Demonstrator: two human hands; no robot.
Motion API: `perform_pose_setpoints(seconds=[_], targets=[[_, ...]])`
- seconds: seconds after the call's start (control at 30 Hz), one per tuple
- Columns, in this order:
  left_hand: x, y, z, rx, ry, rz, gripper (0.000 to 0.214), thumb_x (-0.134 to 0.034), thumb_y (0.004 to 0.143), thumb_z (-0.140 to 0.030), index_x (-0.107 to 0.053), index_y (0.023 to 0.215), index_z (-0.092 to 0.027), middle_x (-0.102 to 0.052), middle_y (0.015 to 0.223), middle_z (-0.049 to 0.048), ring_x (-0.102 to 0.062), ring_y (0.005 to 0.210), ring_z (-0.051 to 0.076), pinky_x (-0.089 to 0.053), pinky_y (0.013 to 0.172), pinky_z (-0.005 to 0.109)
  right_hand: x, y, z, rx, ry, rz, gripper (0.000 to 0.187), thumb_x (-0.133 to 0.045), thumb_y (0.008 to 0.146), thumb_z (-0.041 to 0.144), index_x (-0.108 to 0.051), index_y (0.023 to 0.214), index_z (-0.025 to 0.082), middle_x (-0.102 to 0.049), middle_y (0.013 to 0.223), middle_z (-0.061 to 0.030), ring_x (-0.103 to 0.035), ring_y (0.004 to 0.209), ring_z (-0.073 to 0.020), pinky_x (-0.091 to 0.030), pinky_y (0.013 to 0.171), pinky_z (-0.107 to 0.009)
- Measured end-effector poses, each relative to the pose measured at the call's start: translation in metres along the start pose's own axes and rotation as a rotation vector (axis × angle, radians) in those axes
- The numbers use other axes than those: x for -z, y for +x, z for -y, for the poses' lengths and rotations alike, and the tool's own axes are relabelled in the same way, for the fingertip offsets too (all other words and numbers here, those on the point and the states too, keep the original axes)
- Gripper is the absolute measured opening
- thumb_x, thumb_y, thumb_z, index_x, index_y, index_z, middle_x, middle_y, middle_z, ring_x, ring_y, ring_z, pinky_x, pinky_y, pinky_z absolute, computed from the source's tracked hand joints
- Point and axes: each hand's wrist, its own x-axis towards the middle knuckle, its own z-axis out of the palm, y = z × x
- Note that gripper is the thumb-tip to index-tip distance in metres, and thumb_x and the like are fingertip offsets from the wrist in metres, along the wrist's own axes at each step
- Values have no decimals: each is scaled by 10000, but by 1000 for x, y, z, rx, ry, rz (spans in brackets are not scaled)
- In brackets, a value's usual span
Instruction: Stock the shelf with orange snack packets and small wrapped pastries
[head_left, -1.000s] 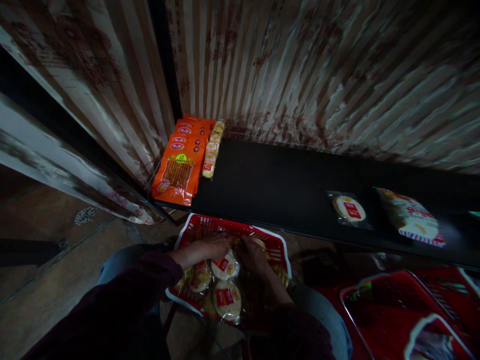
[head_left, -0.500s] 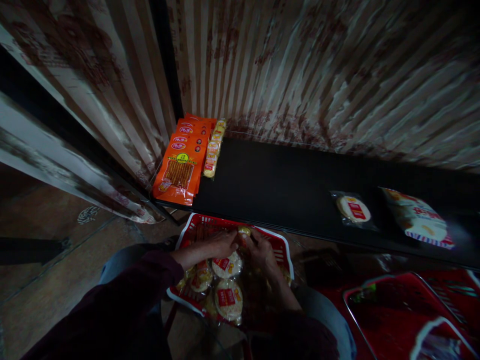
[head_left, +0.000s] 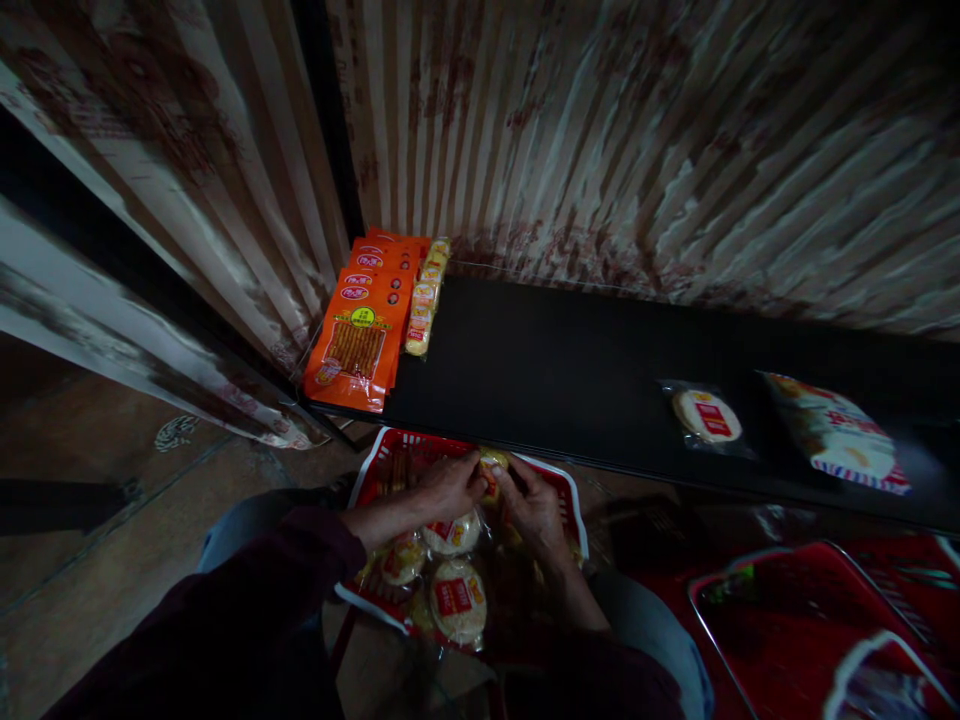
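Above the red basket [head_left: 577, 500] with its white rim, my left hand [head_left: 452, 487] and my right hand [head_left: 536, 515] are closed together on a small yellow wrapped snack [head_left: 492, 468]. The fingers cover part of its wrapper. Below them, inside the basket, lie round wrapped crackers [head_left: 459, 602] with red labels, and thin brown snack sticks [head_left: 394, 470] show at the left. A row of similar yellow wrapped snacks [head_left: 425, 300] lies on the black shelf [head_left: 540, 350], beside overlapping orange snack bags [head_left: 356, 340].
Farther right on the shelf are a wrapped round cracker [head_left: 706, 416] and a white printed snack bag [head_left: 844, 435]. More red baskets [head_left: 795, 620] stand at the lower right. A patterned curtain [head_left: 570, 150] hangs behind the shelf, and a dark post [head_left: 330, 120] rises at its left corner.
The yellow snack has turned between my hands and shows more of its wrapper. My right thumb has shifted onto it. The shelf items have stayed put.
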Motion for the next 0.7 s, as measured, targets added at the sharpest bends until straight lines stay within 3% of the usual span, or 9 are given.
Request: perform_pose_setpoints(seconds=[0.17, 0.4, 0.53, 0.7], targets=[[-2, -6, -4, -21, -41, -51, 280, -451, 851, -311, -570, 1056, -163, -698, 915, 98, -660, 827, 233, -475, 739, 311, 3, -4, 6, -11, 47, -87, 380, -664, 728, 494, -719, 922, 172, -752, 886, -69, -688, 766, -218, -570, 698, -333], [0, -14, -10, -153, -232, -201, 323, -447, 861, -298, -564, 1140, -185, -694, 1054, 109, -654, 949, 239, -492, 847, 351, 4, -8, 1, -47, 136, -168, 397, -669, 729, 499, -703, 932, 160, -744, 857, -72, -673, 728, -201, -559, 672, -315], [-1, -12, -12, -235, -348, -313, 334, -450, 869, -287, -548, 1173, -191, -671, 1140, 110, -631, 1034, 228, -484, 914, 362, 7, -12, 5, -33, 151, -160, 424, -651, 758, 489, -689, 1027, 164, -740, 960, -91, -688, 821, -222, -563, 738, -337], [-4, -11, -17, -226, -437, -359, 301, -466, 869, -281, -526, 1151, -194, -669, 1126, 101, -632, 1020, 210, -491, 910, 354, 9, -18, 17, 59, 54, -185, 417, -601, 805, 482, -686, 1087, 187, -724, 1051, -95, -677, 928, -243, -561, 788, -355]])
